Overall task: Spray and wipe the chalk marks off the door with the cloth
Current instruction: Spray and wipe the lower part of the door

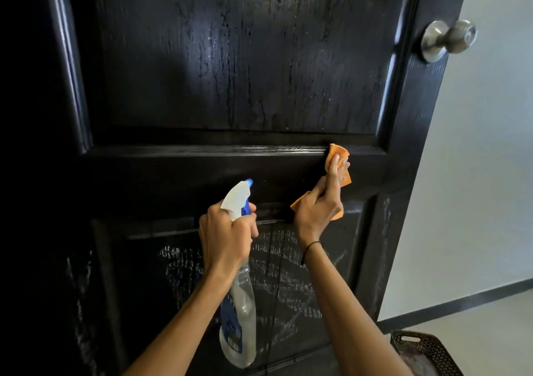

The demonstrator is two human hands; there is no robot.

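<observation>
We see pale grey-white wall (484,150) at right, evenly lit, soft daylight tone; dark skirting board (461,303) runs along its foot, slanting in wide-angle view; light floor (490,326) below it, matt, no pattern we can make out; dark woven basket (424,349) (openwork sides, slot handle in rim) sits at lower right corner, contents unclear; left side falls into deep shadow.

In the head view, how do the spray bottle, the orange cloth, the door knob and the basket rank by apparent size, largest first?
1. Spray bottle, though nearer the camera.
2. Basket, cut off by the frame, so unsure.
3. Orange cloth and door knob look alike; the right hand hides part of the cloth.
</observation>
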